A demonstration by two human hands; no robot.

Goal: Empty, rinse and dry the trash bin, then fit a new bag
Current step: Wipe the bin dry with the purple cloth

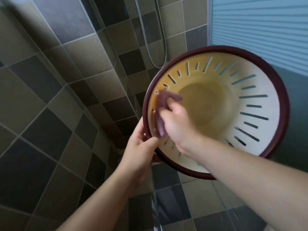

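Left hand (140, 147) grips bin rim at 8 o'clock | right hand (175, 124) inside, fingers curled round purple cloth (160, 112), pressed on inner wall at 9 o'clock | trash bin (260, 104) held tilted, mouth toward camera, over tiled floor (41, 130)

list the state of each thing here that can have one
bin: lifted, tilted with its mouth toward the camera, no bag, no trash inside
cloth: bunched, pressed on the bin's inner wall
left hand: gripping the bin's rim
right hand: inside the bin, holding the cloth
shower hose: hanging in a loop
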